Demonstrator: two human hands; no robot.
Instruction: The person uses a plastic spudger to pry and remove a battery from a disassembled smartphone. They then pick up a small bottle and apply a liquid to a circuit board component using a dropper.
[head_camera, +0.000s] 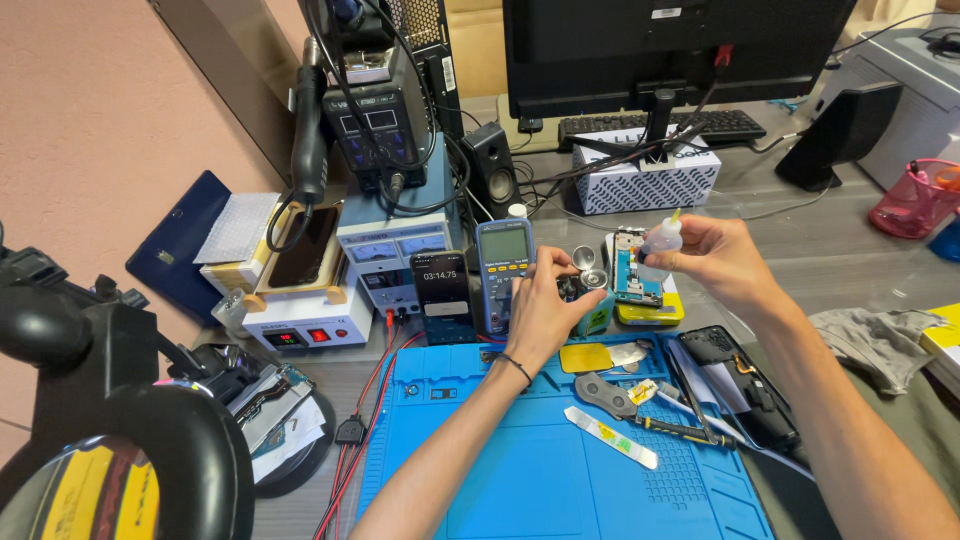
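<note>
Blue mat (560, 470), left hand (540, 310) on metal cup (590, 275), right hand (720, 262) gripping dropper bottle (660, 242)

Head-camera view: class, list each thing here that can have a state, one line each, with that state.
Black computer monitor: screen dark.
Black phone with timer display: lit, propped upright.
Blue handheld multimeter: upright, display blank.
Small translucent squeeze bottle: held in right hand, tilted.
Small metal cup: beside left hand.

Matt blue mat (540, 470) (rubbery), shiny metal cup (592, 277)
</note>
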